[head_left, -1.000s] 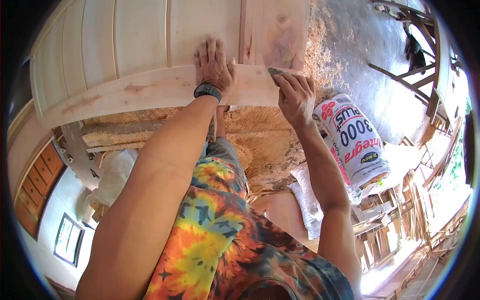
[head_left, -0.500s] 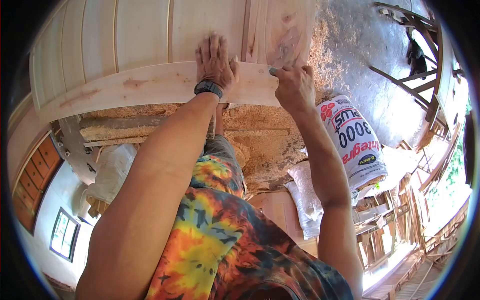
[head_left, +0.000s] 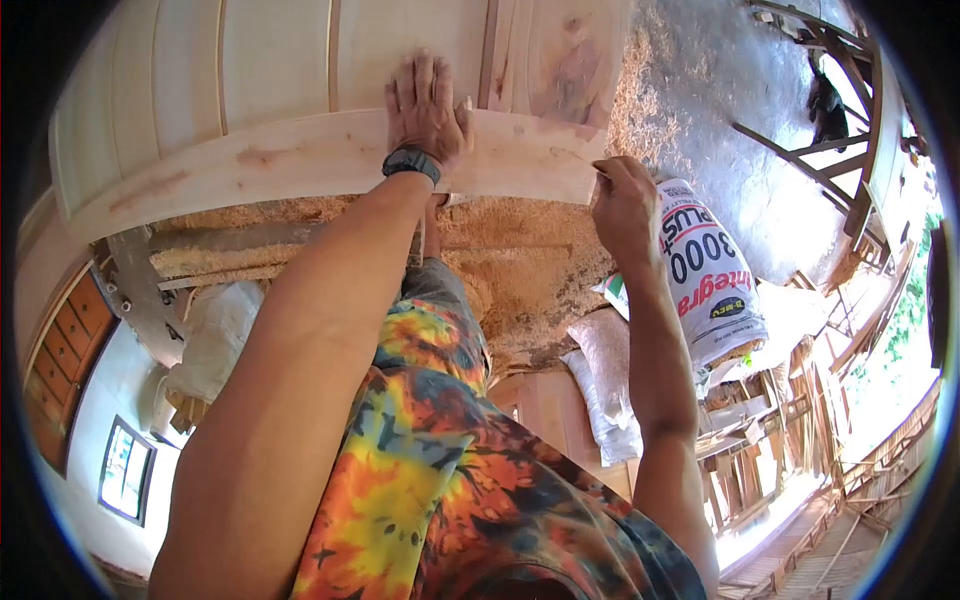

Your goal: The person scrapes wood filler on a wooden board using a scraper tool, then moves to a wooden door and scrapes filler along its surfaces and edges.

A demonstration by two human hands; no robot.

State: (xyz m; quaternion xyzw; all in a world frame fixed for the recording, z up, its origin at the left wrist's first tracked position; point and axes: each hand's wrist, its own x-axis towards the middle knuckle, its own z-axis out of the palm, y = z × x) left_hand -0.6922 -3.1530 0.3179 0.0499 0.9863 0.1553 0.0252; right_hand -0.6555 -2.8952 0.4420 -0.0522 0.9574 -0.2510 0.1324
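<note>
Far left, an orange-brown wooden unit with small dark knobs, standing near a dark-framed window in a pale wall; next, a pale wrapped bundle, contents hidden; across the upper left and centre, directly in front of the person, the wooden panel, made of upright boards with narrow grooves between them and a long rail along its near edge, brownish marks showing on the rail; left hand laid palm down on the panel, reaching from the rail onto the boards, fingers straight and slightly spread, thumb held apart, nothing grasped; dark wristwatch on that wrist; below, the person's tie-dyed shirt, in yellow, orange and dark tones; wood shavings thick on the floor past the near edge of the panel; right hand at the right end of the rail, fingers curled against the thumb, pinching a small flat blade, mostly hidden in the grip; contact between blade and wood cannot be told; just beyond the right forearm, a white printed sack marked "3000" and "PLUS"; farther right, loose wood strips piled in a bright area.
</note>
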